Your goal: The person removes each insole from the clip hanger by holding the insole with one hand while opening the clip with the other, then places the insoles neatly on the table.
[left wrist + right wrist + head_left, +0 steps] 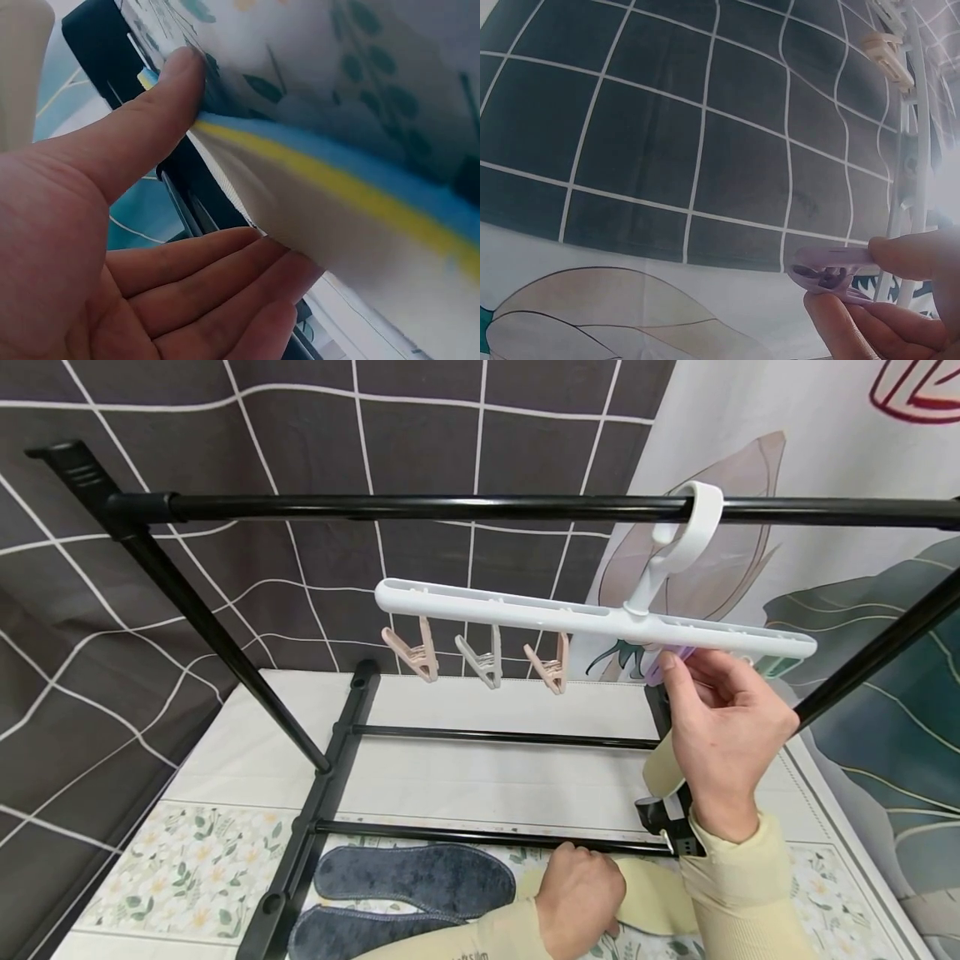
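Observation:
My right hand [723, 718] is raised to the white clip hanger [517, 610]. Its thumb and fingers pinch a purple clothespin [829, 270] under the bar, right of the hook. Low in the head view, my left hand [581, 897] grips a pale yellow insole [656, 897] over the flowered cloth. The left wrist view shows the thumb at one side of this insole's layered blue-and-yellow edge [315, 169] and the fingers against its cream face. Two pink clothespins [551, 668] and a grey one [483, 658] hang left of the hook, and a green one [776, 666] at the right end.
The hanger hooks over the black rod [420, 508] of a rack, whose slanted posts [225, 647] and lower bars [495, 737] frame the space. Two dark grey insoles [416, 878] lie at the front left. Behind hangs a dark checked curtain [315, 452].

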A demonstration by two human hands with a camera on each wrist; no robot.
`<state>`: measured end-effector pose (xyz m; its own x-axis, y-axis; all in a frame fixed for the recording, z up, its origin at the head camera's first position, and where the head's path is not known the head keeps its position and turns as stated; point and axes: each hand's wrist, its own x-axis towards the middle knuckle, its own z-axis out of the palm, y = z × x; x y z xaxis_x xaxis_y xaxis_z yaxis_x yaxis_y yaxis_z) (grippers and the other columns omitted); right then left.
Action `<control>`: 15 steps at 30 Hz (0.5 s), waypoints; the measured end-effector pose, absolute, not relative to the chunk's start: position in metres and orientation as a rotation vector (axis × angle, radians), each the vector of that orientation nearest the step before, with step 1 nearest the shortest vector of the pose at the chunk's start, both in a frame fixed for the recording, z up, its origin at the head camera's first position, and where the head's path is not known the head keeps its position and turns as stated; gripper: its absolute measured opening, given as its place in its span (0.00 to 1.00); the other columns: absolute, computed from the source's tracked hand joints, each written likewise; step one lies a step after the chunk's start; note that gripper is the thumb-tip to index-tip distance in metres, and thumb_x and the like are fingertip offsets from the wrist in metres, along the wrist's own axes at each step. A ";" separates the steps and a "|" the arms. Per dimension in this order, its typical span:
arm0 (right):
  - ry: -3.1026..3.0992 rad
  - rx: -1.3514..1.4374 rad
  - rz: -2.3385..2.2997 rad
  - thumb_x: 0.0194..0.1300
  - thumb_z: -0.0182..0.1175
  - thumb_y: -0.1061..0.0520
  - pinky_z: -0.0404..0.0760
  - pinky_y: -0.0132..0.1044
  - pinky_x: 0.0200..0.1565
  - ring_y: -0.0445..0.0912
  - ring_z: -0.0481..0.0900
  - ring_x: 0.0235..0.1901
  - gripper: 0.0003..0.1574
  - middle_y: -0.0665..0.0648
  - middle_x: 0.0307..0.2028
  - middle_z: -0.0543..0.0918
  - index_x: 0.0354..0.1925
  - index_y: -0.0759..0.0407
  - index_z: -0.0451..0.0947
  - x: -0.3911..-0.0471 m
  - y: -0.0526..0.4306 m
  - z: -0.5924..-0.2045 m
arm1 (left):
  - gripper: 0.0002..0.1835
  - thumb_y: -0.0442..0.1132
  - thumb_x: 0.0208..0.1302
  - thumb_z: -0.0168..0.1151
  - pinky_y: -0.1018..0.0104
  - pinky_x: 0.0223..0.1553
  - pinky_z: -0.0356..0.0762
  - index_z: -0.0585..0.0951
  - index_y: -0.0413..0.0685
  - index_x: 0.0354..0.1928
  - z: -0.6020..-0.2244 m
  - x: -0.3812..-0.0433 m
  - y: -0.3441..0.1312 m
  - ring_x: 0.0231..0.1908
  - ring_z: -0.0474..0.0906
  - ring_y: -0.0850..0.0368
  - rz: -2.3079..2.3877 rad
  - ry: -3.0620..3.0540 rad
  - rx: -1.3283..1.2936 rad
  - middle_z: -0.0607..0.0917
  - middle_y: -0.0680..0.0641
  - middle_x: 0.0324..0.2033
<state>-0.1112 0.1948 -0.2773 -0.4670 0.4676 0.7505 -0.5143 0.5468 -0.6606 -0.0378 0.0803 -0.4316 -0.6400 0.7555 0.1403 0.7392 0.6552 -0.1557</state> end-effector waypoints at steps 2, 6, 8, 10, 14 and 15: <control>-1.710 0.038 1.138 0.49 0.69 0.62 0.79 0.24 0.33 0.38 0.84 0.29 0.12 0.60 0.31 0.85 0.37 0.60 0.86 -0.111 0.195 -0.277 | 0.19 0.70 0.25 0.65 0.71 0.16 0.54 0.77 0.68 0.15 -0.432 -0.037 0.080 0.17 0.70 0.66 0.140 -2.661 -1.218 0.77 0.61 0.17; -1.715 0.037 1.132 0.50 0.69 0.61 0.79 0.24 0.34 0.38 0.84 0.29 0.12 0.60 0.31 0.85 0.37 0.59 0.85 -0.112 0.195 -0.278 | 0.19 0.71 0.23 0.64 0.71 0.15 0.53 0.77 0.69 0.14 -0.432 -0.036 0.079 0.16 0.69 0.66 0.158 -2.631 -1.215 0.77 0.62 0.16; -1.715 0.040 1.133 0.49 0.69 0.62 0.79 0.24 0.34 0.38 0.84 0.29 0.13 0.60 0.32 0.85 0.37 0.59 0.85 -0.112 0.195 -0.278 | 0.18 0.70 0.23 0.64 0.71 0.16 0.53 0.76 0.70 0.13 -0.432 -0.036 0.079 0.17 0.70 0.66 0.153 -2.631 -1.219 0.77 0.62 0.16; -1.715 0.043 1.138 0.49 0.70 0.62 0.79 0.24 0.34 0.39 0.84 0.29 0.13 0.60 0.32 0.85 0.38 0.60 0.85 -0.112 0.196 -0.278 | 0.18 0.70 0.22 0.65 0.71 0.16 0.54 0.76 0.70 0.13 -0.432 -0.036 0.079 0.17 0.70 0.66 0.143 -2.635 -1.224 0.77 0.63 0.16; -1.711 0.044 1.161 0.49 0.70 0.63 0.79 0.25 0.34 0.39 0.84 0.29 0.14 0.61 0.33 0.85 0.38 0.61 0.85 -0.112 0.196 -0.278 | 0.17 0.69 0.22 0.66 0.72 0.15 0.57 0.76 0.70 0.12 -0.432 -0.036 0.079 0.17 0.71 0.66 0.123 -2.641 -1.238 0.77 0.62 0.17; -1.711 0.041 1.169 0.49 0.70 0.63 0.79 0.25 0.34 0.39 0.84 0.29 0.14 0.61 0.33 0.85 0.38 0.61 0.85 -0.112 0.196 -0.277 | 0.17 0.68 0.23 0.66 0.72 0.14 0.58 0.76 0.70 0.12 -0.432 -0.036 0.079 0.17 0.71 0.66 0.123 -2.639 -1.240 0.77 0.62 0.17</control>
